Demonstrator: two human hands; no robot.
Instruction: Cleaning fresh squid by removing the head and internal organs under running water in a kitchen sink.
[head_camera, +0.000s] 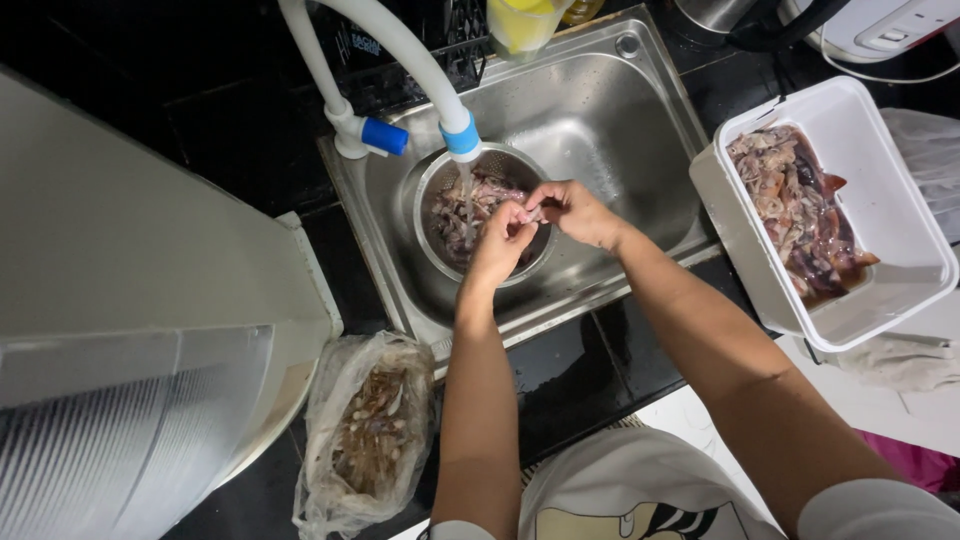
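Both hands meet over a metal colander (440, 185) that sits in a steel sink (620, 110). Left hand (500, 243) has its fingers curled in, thumb and fingertips pinched on a small pale piece of seafood (533, 212); right hand (575, 210) comes in from the other side, its fingers likewise closed on the same piece, so the two hands touch at the fingertips just above the colander's right rim. Inside the colander lie more purplish-grey seafood pieces, wet and heaped. A thin stream of water (466, 195) falls into them from a white tap (400, 50) with a blue tip, whose curved spout reaches over the colander's upper edge; a second blue-ended outlet (384, 136) sticks out beside it at the sink's left corner. Right of the sink, on the dark counter, stands a white rectangular tub (880, 200) holding a mound of the same purple and pale seafood, well apart from the hands. Below the sink's left corner rests a clear plastic bag (368, 430) with brownish scraps inside. A yellow cup (520, 25) stands at the sink's far edge, near the tap. A large pale appliance (130, 330) fills the left side, just beside the bag.
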